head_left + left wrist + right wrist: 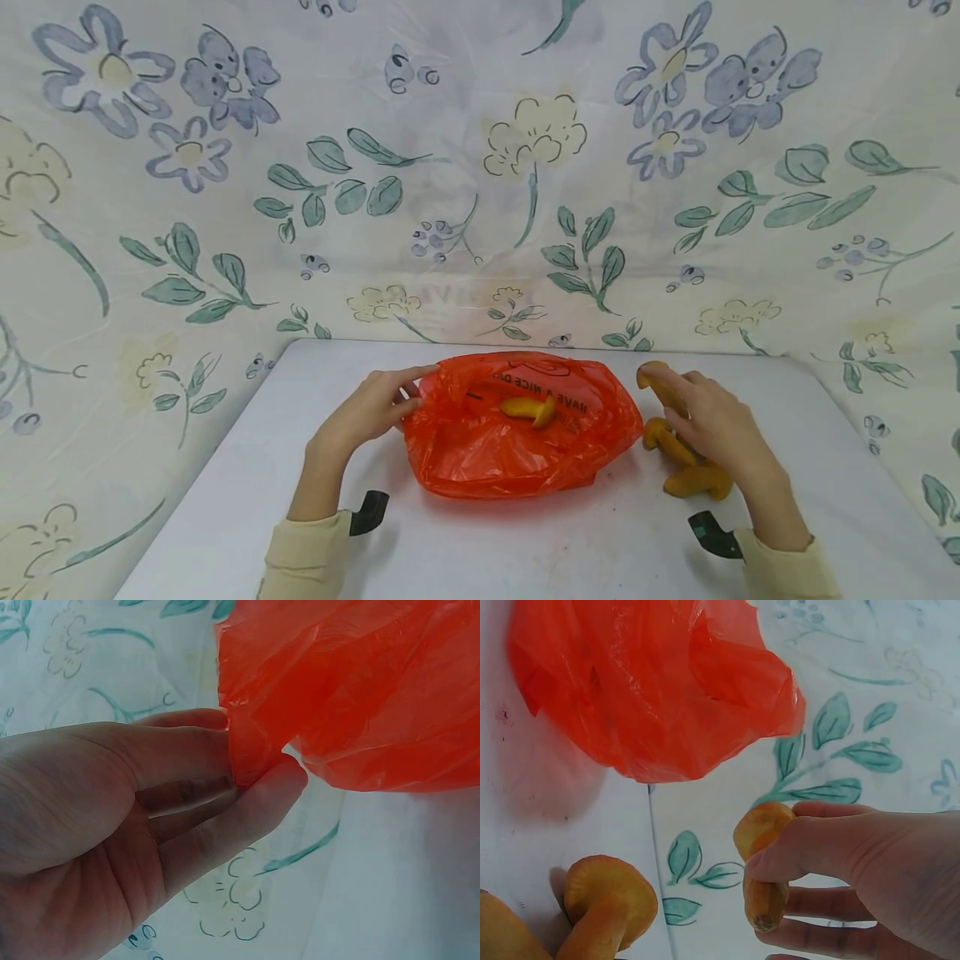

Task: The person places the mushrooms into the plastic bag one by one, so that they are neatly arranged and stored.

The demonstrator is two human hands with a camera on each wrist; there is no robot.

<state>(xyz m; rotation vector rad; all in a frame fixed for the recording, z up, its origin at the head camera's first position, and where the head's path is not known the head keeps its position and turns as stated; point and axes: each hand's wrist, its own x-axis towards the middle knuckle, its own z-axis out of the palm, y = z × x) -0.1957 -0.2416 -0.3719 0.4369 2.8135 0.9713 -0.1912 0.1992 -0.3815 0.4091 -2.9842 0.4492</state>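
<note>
An orange-red plastic bag point(495, 458) with printed lettering lies with its mouth spread wide on the table. Inside it rests one yellow-brown mushroom point(528, 408). My left hand point(377, 406) pinches the bag's left rim between thumb and fingers, as the left wrist view shows with the thin plastic point(255, 742) caught there. To the right of the bag, my right hand point(712, 421) holds another mushroom point(765, 832) between thumb and fingers, raised above the table. Below that hand lie more mushrooms point(697, 482), one partly hidden by it.
The white table point(510, 550) has small dark specks near its front. A floral cloth point(450, 275) hangs behind it and at both sides. Black wrist-camera mounts point(369, 512) stick out from both cream sleeves point(303, 554).
</note>
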